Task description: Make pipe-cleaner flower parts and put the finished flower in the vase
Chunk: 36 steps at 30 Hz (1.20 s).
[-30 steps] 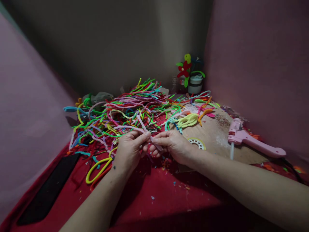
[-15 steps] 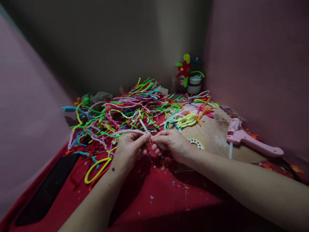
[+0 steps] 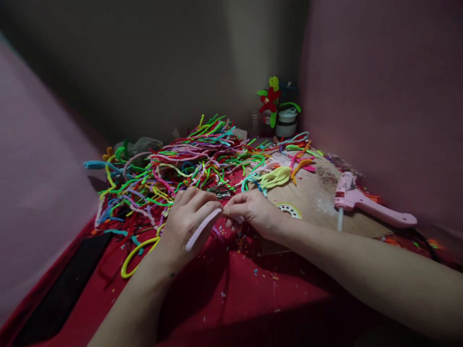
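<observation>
A pale pink pipe cleaner [image 3: 202, 230] is held between my hands above the red cloth. My left hand [image 3: 190, 219] is closed, knuckles up, with one length of the pipe cleaner sticking out over its thumb side toward the wrist. My right hand [image 3: 255, 214] pinches the pipe cleaner between thumb and fingertips, close beside the left fingertips. A short end shows under the right fingers. The left fingertips and the part of the pipe cleaner within that hand are hidden.
Behind my hands lies a tangled heap of coloured pipe cleaners [image 3: 188, 154]. A pink glue gun [image 3: 369, 205] rests on the cardboard [image 3: 311, 207] at right, near a tape roll [image 3: 289, 210]. A black strip [image 3: 63, 289] lies left. A pipe-cleaner flower [image 3: 269, 100] stands behind, by a lidded cup [image 3: 287, 123].
My left hand has turned over, knuckles up, and one pipe cleaner length now points back toward me instead of away. The right hand keeps its pinch. The view has shifted slightly.
</observation>
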{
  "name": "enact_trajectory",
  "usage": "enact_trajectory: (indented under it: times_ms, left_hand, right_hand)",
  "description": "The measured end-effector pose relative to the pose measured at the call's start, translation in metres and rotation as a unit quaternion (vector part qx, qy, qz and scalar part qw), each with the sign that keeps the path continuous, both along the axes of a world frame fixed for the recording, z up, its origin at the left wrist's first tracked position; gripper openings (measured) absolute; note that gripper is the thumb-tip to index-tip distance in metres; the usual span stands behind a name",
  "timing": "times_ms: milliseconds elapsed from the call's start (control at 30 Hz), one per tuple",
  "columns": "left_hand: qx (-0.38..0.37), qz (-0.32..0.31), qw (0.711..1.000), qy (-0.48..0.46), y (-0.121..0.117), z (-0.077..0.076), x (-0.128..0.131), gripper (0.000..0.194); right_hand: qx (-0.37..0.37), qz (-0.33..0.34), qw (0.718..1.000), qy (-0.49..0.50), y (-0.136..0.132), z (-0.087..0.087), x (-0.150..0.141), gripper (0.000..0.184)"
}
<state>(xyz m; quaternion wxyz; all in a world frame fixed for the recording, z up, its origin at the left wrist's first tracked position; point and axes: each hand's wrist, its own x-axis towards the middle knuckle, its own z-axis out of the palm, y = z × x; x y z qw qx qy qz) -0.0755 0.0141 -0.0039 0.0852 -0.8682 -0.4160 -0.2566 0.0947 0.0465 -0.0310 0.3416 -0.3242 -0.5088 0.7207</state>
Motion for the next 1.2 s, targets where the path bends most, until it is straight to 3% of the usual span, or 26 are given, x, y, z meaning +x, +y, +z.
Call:
enact_trajectory:
  times_ms: [100,167,233,333,367,400,433,467,533,600,700,800,867,933,967,1033,1100,1133,1200]
  left_hand:
    - [-0.109,0.025,0.992,-0.054,-0.004,0.007,0.003,0.015]
    - [-0.245,0.076,0.949,-0.182,-0.006,0.008,0.006,0.018]
    - [-0.414,0.106,0.838,-0.339,-0.006,0.007,0.009,0.023]
    - [-0.592,0.060,0.625,-0.505,-0.003,0.003,0.011,0.029]
    - [-0.617,0.038,0.583,-0.528,-0.002,0.002,0.012,0.029]
    - [-0.621,0.026,0.568,-0.539,-0.002,0.002,0.012,0.030]
    - [-0.603,0.027,0.580,-0.546,-0.002,0.003,0.013,0.028]
    - [-0.565,0.037,0.612,-0.552,-0.003,0.004,0.014,0.024]
    - [-0.456,0.064,0.697,-0.550,-0.007,0.009,0.016,0.014]
    - [-0.342,0.077,0.778,-0.521,-0.010,0.012,0.017,0.018]
    - [-0.219,0.051,0.888,-0.401,-0.011,0.011,0.016,0.013]
    - [-0.144,0.023,0.949,-0.279,-0.008,0.006,0.011,0.009]
    - [-0.126,0.018,0.959,-0.254,-0.005,0.005,0.008,0.007]
    - [-0.159,0.036,0.948,-0.272,-0.005,0.004,0.008,0.006]
    - [-0.210,0.050,0.932,-0.292,-0.004,0.004,0.008,0.009]
    - [-0.342,0.068,0.872,-0.343,-0.004,0.003,0.009,0.016]
    - [-0.436,0.066,0.811,-0.385,-0.004,0.001,0.009,0.021]
    - [-0.453,0.065,0.796,-0.398,-0.004,0.000,0.008,0.022]
    - [-0.442,0.075,0.793,-0.411,-0.003,-0.001,0.008,0.024]
  right_hand:
    - [0.073,0.016,0.996,-0.050,-0.002,0.000,0.001,0.016]
    - [0.178,-0.001,0.979,-0.099,-0.005,0.001,0.002,0.016]
    - [0.324,-0.046,0.933,-0.146,-0.010,0.002,0.004,0.016]
    - [0.477,-0.110,0.857,-0.164,-0.016,0.003,0.006,0.016]
    - [0.487,-0.120,0.851,-0.157,-0.017,0.004,0.006,0.016]
    - [0.476,-0.126,0.858,-0.147,-0.017,0.004,0.006,0.016]
    - [0.447,-0.129,0.875,-0.131,-0.017,0.005,0.006,0.016]
    - [0.405,-0.126,0.899,-0.107,-0.016,0.005,0.006,0.015]
    - [0.297,-0.103,0.948,-0.043,-0.013,0.007,0.006,0.013]
    - [0.194,-0.071,0.978,0.018,-0.010,0.009,0.005,0.013]
    - [0.113,-0.037,0.991,0.065,-0.008,0.010,0.004,0.013]
    - [0.103,-0.023,0.992,0.064,-0.007,0.009,0.004,0.014]
    - [0.143,-0.027,0.989,0.026,-0.008,0.007,0.004,0.014]
    - [0.258,-0.050,0.964,-0.042,-0.011,0.004,0.004,0.013]
    - [0.334,-0.068,0.937,-0.081,-0.012,0.003,0.005,0.013]
    - [0.462,-0.099,0.870,-0.142,-0.016,0.001,0.005,0.015]
    - [0.504,-0.116,0.839,-0.168,-0.017,-0.001,0.004,0.015]
    - [0.488,-0.115,0.849,-0.164,-0.017,-0.001,0.003,0.015]
    - [0.397,-0.098,0.904,-0.122,-0.015,-0.001,0.001,0.014]
